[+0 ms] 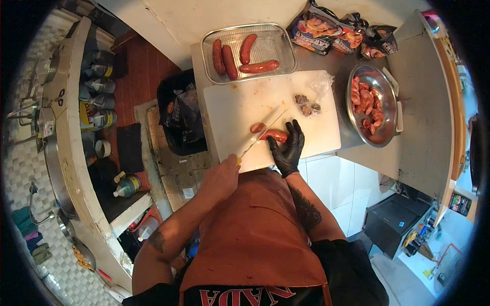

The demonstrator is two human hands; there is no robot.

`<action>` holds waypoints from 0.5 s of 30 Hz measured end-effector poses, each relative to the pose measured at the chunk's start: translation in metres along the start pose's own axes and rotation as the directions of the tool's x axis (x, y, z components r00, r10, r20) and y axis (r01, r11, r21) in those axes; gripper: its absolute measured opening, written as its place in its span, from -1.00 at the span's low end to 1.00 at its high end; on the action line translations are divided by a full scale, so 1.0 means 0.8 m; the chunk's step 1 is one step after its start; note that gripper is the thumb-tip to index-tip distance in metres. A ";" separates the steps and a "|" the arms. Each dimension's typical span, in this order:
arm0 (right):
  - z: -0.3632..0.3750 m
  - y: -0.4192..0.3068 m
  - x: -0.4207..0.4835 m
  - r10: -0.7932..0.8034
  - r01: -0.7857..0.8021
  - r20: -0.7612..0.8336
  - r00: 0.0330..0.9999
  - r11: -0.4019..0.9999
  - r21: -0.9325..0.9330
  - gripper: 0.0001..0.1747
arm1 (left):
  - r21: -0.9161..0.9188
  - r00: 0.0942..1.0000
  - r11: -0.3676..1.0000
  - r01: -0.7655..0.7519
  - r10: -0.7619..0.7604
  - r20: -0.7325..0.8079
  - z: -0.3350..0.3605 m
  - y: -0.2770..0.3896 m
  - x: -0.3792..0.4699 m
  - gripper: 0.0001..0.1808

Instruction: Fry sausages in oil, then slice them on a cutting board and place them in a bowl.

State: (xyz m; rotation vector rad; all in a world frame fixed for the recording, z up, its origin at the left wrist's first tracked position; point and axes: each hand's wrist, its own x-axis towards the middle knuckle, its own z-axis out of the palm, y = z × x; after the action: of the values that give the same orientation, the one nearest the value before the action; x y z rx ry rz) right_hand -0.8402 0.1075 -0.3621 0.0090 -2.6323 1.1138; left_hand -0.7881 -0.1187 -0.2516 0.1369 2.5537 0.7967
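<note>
My bare left hand [224,176] grips the yellow handle of a long-bladed knife [264,134]. Its blade slants up and right over the white cutting board [226,103], crossing between a short cut sausage piece [258,127] and the longer part of a red sausage [276,135]. My right hand [288,151], in a black glove, holds that longer part between thumb and fingers, just right of the blade. Beyond my right fingers, a small clear plastic wrap with dark pieces inside [306,105] lies on the board. Crumpled clear plastic [323,82] rests at the board's far right corner.
A wire-mesh tray [268,34] with several whole sausages stands behind the board. To the right, a steel bowl [388,126] holds red meat pieces. Printed food bags [325,30] lean at the back. A black bin [164,111] stands left of the counter.
</note>
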 end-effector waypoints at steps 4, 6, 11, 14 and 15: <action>0.000 0.002 0.003 -0.029 0.033 0.038 0.999 0.994 -0.107 -0.11 | 0.009 0.966 0.986 0.169 -0.168 0.196 -0.044 0.017 -0.046 -0.71; 0.002 0.003 0.003 0.003 0.002 0.049 0.999 0.995 -0.100 -0.05 | 0.029 0.955 0.980 0.197 -0.198 0.222 -0.044 0.012 -0.058 -0.71; 0.003 0.004 0.003 -0.017 0.030 0.086 0.996 0.988 -0.150 -0.01 | 0.112 0.971 0.986 0.123 -0.143 0.192 -0.050 0.010 -0.064 -0.77; 0.002 0.007 0.002 -0.001 0.018 0.095 0.995 0.985 -0.171 0.00 | 0.110 0.953 0.984 0.139 -0.163 0.255 -0.062 0.020 -0.056 -0.79; 0.002 0.005 0.002 -0.003 0.020 0.096 0.995 0.984 -0.178 0.00 | 0.113 0.952 0.984 0.139 -0.164 0.258 -0.061 0.021 -0.051 -0.79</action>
State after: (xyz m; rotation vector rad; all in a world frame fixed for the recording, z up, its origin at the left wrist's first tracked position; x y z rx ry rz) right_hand -0.8430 0.1093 -0.3657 0.0420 -2.8047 0.8900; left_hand -0.7749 -0.1389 -0.1905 0.0706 2.3134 0.5595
